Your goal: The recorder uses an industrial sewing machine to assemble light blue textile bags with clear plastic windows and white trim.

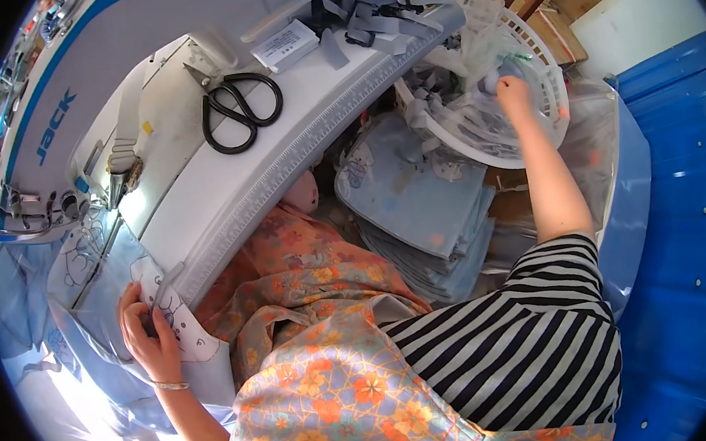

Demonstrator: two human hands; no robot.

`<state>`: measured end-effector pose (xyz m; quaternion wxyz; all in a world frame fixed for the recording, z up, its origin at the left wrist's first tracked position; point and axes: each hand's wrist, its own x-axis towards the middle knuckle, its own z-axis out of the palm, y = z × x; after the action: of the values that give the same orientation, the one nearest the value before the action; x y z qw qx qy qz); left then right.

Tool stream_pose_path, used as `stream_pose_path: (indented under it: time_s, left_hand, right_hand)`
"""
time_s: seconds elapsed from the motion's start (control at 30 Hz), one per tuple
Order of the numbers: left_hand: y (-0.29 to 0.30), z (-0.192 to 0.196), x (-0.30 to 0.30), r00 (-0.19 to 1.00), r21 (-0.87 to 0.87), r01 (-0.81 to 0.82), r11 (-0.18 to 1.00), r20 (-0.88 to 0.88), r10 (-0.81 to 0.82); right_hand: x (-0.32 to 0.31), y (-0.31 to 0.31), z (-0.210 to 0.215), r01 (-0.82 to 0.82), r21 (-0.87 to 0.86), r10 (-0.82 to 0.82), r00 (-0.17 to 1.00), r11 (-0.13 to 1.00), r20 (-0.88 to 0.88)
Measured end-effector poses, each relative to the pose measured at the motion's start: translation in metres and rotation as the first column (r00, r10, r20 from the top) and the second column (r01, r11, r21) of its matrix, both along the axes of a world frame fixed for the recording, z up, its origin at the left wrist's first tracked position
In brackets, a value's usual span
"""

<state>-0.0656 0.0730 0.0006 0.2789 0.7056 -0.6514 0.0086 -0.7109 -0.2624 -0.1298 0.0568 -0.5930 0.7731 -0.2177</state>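
Note:
My left hand (149, 339) lies on light blue fabric (119, 325) at the left end of the sewing machine bed, fingers bent and thumb closed in on the cloth. A white panel with printed line drawings (190, 327) extends beside its thumb. Far to the right, my right hand (514, 95) is inside a white plastic basket (481, 152), with its fingers closed. Clear plastic wrapping (472, 50) and grey scraps (440, 108) surround it. Something bluish shows by its fingertips; what they grip is hidden.
Black-handled scissors (235, 117) and a small white box (285, 46) lie on the sewing machine bed (198, 179). Grey strips (381, 12) are heaped at its far end. Below the basket sits a stack of light blue fabric pieces (417, 190). A blue panel (686, 191) borders the right.

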Motion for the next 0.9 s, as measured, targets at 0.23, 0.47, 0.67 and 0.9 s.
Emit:
stream_pose_path:
  time_s: [0.23,0.47,0.67,0.9]
  left_hand:
    - [-0.002,-0.003,0.001,1.000,-0.030,-0.017,0.999,0.019,0.017]
    - [-0.001,-0.003,0.003,1.000,-0.042,0.004,0.999,0.001,-0.004]
    - [0.002,-0.005,0.006,1.000,-0.038,-0.021,0.999,-0.004,0.021]
    - [0.000,-0.005,0.002,1.000,-0.039,-0.012,0.999,-0.010,0.012]
  right_hand:
    - [0.010,0.033,0.066,0.016,-0.096,-0.020,0.999,0.995,-0.043]
    - [0.000,0.010,0.052,0.157,-0.123,-0.041,0.763,0.980,0.645]
    - [0.018,-0.008,0.020,0.305,-0.027,-0.138,0.506,0.952,0.851]
    - [0.009,0.014,0.071,0.129,0.008,-0.105,0.770,0.992,0.630]
